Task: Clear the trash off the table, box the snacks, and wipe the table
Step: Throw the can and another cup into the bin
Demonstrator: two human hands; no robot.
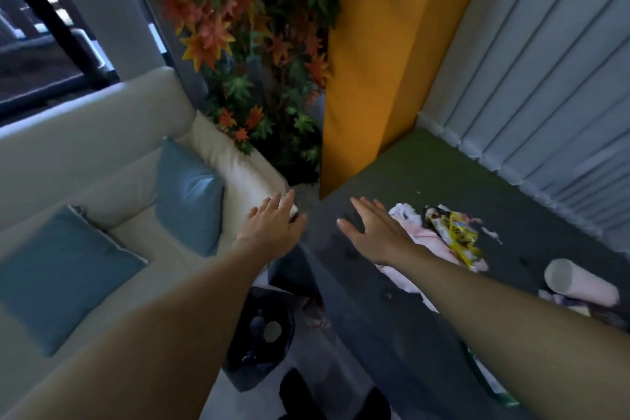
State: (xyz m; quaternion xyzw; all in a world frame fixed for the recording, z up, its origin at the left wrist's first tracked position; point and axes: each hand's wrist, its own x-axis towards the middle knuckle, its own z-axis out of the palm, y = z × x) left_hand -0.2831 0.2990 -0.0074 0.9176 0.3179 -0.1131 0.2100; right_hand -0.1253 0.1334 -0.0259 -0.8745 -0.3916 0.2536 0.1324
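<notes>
My left hand [272, 227] reaches forward with straight fingers over the gap between the sofa and the dark table [392, 181], holding nothing. My right hand [375, 232] is stretched flat above the table, fingers spread, empty. Just right of it lies a pink and white crumpled wrapper [426, 232] with a yellow snack wrapper [458, 237] on top. A pale paper cup [579, 281] lies on its side at the table's right. A black-lined trash bin [259, 334] stands on the floor below the table's left edge, with trash inside.
A cream sofa [102, 164] with two blue cushions [187, 194] fills the left. An artificial plant [259, 44] and a yellow panel [368, 61] stand behind the table. Grey slatted wall runs along the right. A green packet [491, 382] lies at the table's near edge.
</notes>
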